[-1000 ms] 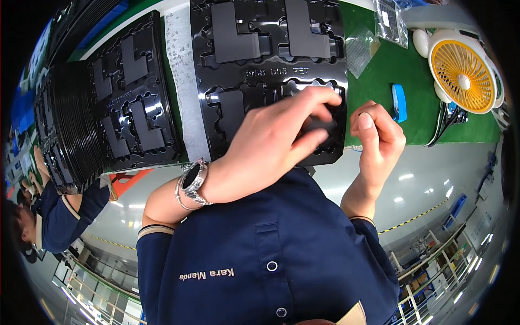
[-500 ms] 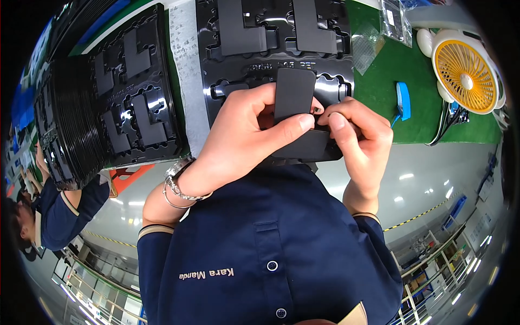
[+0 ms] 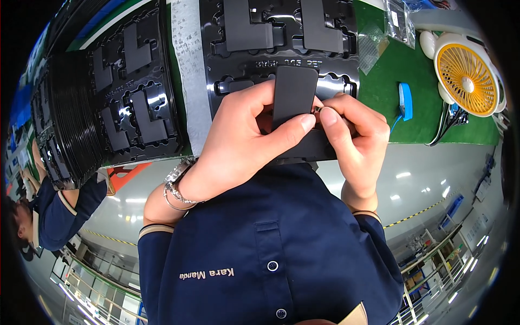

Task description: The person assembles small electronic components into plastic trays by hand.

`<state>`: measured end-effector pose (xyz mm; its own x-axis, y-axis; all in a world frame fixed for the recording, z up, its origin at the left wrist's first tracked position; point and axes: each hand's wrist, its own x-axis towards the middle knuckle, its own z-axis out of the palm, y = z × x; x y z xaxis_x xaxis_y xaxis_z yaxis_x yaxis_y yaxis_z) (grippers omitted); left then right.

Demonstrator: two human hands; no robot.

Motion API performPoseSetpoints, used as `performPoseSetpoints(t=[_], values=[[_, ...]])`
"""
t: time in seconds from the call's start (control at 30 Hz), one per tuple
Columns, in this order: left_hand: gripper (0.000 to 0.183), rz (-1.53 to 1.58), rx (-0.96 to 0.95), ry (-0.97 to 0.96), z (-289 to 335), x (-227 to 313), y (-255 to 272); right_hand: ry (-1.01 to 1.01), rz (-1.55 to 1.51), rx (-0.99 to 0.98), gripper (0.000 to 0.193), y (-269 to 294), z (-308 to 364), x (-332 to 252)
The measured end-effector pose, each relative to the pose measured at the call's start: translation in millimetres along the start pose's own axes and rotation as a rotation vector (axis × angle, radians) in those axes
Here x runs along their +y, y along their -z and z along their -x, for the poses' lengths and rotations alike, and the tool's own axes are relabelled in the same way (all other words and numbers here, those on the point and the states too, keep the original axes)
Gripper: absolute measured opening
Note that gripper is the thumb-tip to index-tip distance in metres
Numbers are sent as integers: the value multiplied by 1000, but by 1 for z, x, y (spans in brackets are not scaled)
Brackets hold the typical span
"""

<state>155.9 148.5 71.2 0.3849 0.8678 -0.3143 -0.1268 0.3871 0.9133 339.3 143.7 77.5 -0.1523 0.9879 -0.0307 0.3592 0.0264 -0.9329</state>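
Note:
A flat black L-shaped piece (image 3: 295, 93) is gripped in my left hand (image 3: 241, 135), its long arm pointing away from me. My left thumb presses on its face, while the other fingers go behind it and are partly hidden. My right hand (image 3: 355, 132) is closed in a pinch at the piece's inner corner, where a small reddish and metallic bit shows. What those fingertips hold is too small to make out. Under both hands lies a black moulded plastic tray (image 3: 233, 63). Similar L-shaped pieces (image 3: 246, 30) sit in its far pockets.
At left stands a stack of black trays (image 3: 76, 116), beside another tray (image 3: 116, 86) filled with L-shaped pieces. A white-and-yellow fan (image 3: 467, 81), a blue strap (image 3: 404, 102) and clear plastic bags (image 3: 400, 24) lie right on the green mat (image 3: 379, 81). A co-worker (image 3: 73, 211) is at far left.
My right hand has shifted slightly left, its fingertips closer to the piece's inner corner. The tray appears a little further right and up in view. My left hand keeps its hold.

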Motion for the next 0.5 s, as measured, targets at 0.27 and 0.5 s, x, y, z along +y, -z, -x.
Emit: performPoseSetpoints(t=[0.27,0.5], values=[[20,-37,6,-16,-1,-1,2,20,-7,1,8,-2,-4,0],[20,-59,12,-16,0,-1,2,30,15,0,7,-3,-4,-1]])
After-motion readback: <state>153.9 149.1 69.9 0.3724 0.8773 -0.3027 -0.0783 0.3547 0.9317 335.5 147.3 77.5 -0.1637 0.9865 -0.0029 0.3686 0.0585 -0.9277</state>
